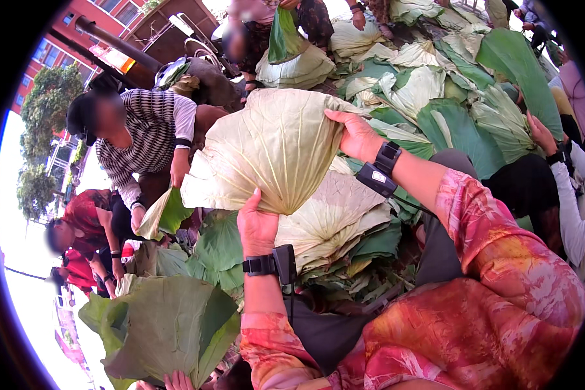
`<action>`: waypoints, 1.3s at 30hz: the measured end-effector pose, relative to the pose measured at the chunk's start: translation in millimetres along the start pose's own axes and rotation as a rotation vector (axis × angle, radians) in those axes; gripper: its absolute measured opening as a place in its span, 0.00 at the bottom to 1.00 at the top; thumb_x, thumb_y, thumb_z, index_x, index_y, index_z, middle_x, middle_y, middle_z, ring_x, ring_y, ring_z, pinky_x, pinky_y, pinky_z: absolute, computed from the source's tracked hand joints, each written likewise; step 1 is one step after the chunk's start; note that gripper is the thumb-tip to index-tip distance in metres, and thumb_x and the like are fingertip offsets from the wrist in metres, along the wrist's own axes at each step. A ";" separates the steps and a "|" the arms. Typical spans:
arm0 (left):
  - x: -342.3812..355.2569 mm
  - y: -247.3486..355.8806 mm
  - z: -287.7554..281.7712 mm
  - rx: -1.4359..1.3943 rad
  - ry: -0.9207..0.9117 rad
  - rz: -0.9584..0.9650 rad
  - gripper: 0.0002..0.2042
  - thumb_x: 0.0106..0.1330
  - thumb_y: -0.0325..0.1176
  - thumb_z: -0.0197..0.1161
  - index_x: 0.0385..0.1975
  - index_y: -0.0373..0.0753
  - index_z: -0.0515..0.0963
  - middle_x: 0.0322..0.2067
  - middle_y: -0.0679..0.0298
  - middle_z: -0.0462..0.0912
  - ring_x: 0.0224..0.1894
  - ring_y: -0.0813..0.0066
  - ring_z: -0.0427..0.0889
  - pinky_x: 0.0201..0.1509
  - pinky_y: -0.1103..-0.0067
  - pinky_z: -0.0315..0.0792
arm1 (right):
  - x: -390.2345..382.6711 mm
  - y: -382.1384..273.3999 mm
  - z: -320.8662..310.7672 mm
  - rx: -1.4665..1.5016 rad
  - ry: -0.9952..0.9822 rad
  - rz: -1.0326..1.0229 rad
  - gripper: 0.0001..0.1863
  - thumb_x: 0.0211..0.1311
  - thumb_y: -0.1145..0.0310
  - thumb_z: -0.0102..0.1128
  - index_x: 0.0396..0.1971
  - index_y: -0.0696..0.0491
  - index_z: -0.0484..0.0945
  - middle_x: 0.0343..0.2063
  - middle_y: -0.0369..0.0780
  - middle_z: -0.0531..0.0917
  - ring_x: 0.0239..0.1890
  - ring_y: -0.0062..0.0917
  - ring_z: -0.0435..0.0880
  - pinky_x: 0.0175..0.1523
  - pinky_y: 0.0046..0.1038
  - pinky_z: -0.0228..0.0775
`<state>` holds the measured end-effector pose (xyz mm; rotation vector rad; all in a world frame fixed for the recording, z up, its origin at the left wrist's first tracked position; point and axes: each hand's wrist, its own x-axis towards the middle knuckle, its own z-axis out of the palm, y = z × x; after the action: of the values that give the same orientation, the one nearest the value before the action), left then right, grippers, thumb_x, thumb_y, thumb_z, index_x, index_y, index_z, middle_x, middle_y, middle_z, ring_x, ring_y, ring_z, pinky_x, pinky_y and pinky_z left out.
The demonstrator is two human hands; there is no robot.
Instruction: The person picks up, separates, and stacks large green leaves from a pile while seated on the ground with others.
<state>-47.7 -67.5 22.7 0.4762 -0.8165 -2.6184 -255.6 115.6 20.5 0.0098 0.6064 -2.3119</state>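
Between my two hands hangs a large folded lotus leaf (266, 146), its pale, veined underside toward me. My left hand (257, 224) grips its lower edge, thumb on the near face and fingers hidden behind. At its upper right edge my right hand (361, 135) pinches it, the thumb lying over the rim. Below the held leaf rests a stack of pale lotus leaves (335, 221), spread one on another, with darker green leaves under them. Each wrist wears a black strap with a small box.
A heap of green and pale lotus leaves (429, 91) spreads across the far right. A co-worker in a patterned top (146, 123) holds a leaf at left. At lower left, another person's hand (179, 380) holds a big green leaf (169, 325). Several others work around the heap.
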 end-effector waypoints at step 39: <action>-18.1 54.6 -13.6 0.395 0.075 0.372 0.24 0.57 0.17 0.58 0.55 0.34 0.67 0.50 0.60 0.75 0.52 0.66 0.74 0.60 0.71 0.64 | -11.7 -40.1 -34.8 -1.252 -0.103 0.020 0.10 0.62 0.62 0.54 0.38 0.51 0.76 0.30 0.29 0.76 0.31 0.16 0.72 0.39 0.23 0.65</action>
<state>-13.5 -108.3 48.4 0.4683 -1.2686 -2.0924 -279.5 163.0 8.6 -0.6652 1.8414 -1.5430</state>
